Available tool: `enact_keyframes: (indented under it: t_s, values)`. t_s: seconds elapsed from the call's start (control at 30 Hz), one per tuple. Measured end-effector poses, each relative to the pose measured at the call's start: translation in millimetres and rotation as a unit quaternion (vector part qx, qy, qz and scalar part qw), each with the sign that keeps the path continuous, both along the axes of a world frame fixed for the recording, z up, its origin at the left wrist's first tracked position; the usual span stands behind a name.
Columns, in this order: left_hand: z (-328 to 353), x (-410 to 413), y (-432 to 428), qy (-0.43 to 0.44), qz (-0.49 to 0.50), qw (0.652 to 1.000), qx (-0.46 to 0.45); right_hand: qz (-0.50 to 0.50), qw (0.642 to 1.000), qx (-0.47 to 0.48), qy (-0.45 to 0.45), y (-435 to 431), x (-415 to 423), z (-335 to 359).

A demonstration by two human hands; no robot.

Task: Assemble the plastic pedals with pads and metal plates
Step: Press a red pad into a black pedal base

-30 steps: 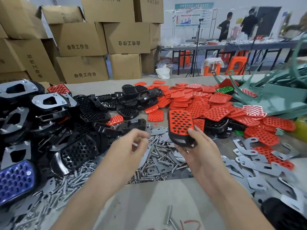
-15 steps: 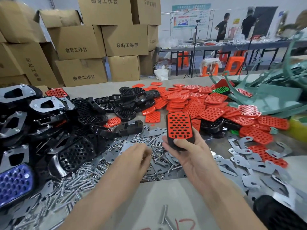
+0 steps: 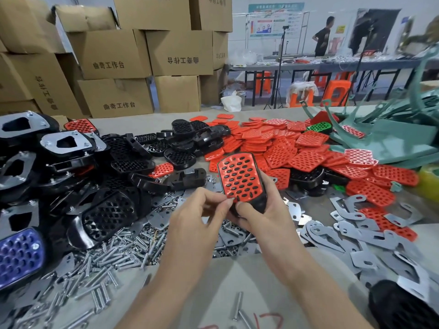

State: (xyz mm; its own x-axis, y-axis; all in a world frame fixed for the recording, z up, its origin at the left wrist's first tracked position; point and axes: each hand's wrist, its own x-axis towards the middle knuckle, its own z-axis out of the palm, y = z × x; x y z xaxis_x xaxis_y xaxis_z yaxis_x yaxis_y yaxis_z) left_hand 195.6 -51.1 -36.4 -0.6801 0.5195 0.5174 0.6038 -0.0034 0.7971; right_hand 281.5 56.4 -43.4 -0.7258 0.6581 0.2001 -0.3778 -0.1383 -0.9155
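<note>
A black pedal point(image 3: 257, 206) carrying a red pad point(image 3: 240, 179) is gripped at its near end by the right hand point(image 3: 268, 218) above bolts point(image 3: 114, 255) and metal plates point(image 3: 356, 233), while the left hand point(image 3: 199, 217) is seen pinched at the pad's near edge, with what it pinches not discernible.

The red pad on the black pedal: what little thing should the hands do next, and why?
Probably push the pad's near corner down into the pedal. The right hand grips the pedal from underneath, and the left hand pinches that corner, so seating it snugly looks like the job at hand.
</note>
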Motion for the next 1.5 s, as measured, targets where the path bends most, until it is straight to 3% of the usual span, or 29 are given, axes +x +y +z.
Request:
enact_keyframes:
  t_s: [0.13,0.23,0.3,0.5,0.67,0.77,0.83,0.9,1.0,1.13,1.3,1.43,1.5]
  values:
    - [0,3,1,0.030,0.018,0.999,-0.032,-0.056,0.990,0.127,-0.040,1,1,-3]
    - [1,1,1,-0.038,0.013,0.999,-0.035,-0.084,0.970,0.219,-0.069,-3,-1,-3]
    - [1,1,0,-0.060,0.008,0.997,-0.036,-0.090,0.966,0.231,-0.075,-5,-1,-4]
    - [2,3,0,-0.007,0.030,0.998,-0.052,-0.096,0.951,0.280,-0.085,-9,-1,-1]
    - [4,2,-3,0.107,0.008,0.991,-0.083,-0.098,0.943,0.299,-0.105,-6,2,-4]
    - [3,-4,-5,0.115,0.005,0.990,-0.081,-0.104,0.926,0.341,-0.125,-10,2,-2]
    - [2,-5,-6,0.075,0.002,0.994,-0.076,-0.100,0.922,0.348,-0.135,-11,2,-2]
    - [0,-4,-5,-0.048,-0.024,0.997,-0.063,-0.096,0.922,0.351,-0.134,-12,2,-4]
    - [1,-7,-3,-0.233,-0.079,0.969,-0.012,-0.100,0.914,0.372,-0.129,-16,1,-3]
    - [4,-15,-3,-0.262,-0.095,0.960,-0.006,-0.071,0.949,0.295,-0.089,-11,0,-3]
    - [7,-20,-5,-0.246,-0.089,0.962,-0.075,0.010,0.985,0.167,-0.044,-14,1,0]
    - [13,-27,-14,-0.188,-0.085,0.977,-0.049,0.029,0.994,0.100,-0.017,-7,2,5]
    - [15,-41,-21,-0.138,-0.037,0.989,-0.043,0.008,0.998,0.058,-0.008,-2,3,4]
